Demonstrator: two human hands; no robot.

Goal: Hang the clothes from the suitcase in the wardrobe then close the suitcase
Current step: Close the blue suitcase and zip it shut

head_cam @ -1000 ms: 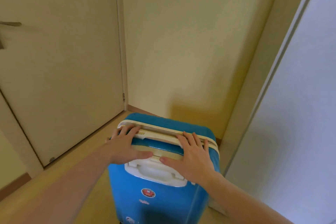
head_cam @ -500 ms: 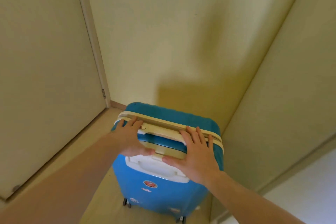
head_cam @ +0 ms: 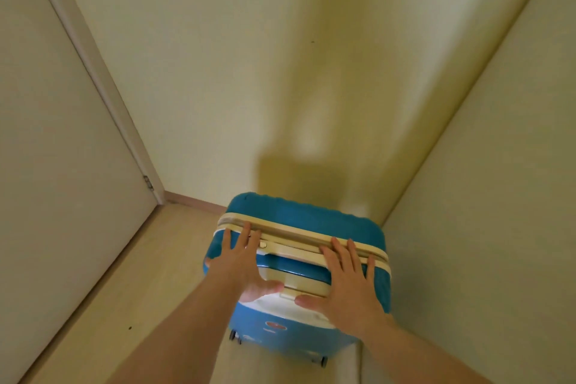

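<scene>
Since the earlier frame our view has swung rightward: the door (head_cam: 62, 184) has slid toward the left edge, and the blue suitcase (head_cam: 299, 262) now stands deeper in the corner, its wheels (head_cam: 236, 336) showing below.

Nearest us, our left hand (head_cam: 240, 268) lies flat on the suitcase top with fingers straight and spread, the tips reaching the cream seam band (head_cam: 299, 232). Our right hand (head_cam: 349, 287) lies the same way, fingers fanned, thumb pointing inward near the cream handle housing (head_cam: 299, 285). Neither hand curls round anything; both press down.

The suitcase stands upright with its shells together along the band, so we judge it closed and the task near its end. No clothes or wardrobe are in view, so we cannot confirm the hanging.

Beyond, the far wall (head_cam: 249, 72) sits just behind the case and the right wall (head_cam: 498, 196) close beside it, leaving little room there. Open wooden floor (head_cam: 124, 305) lies to the left, toward the door.
</scene>
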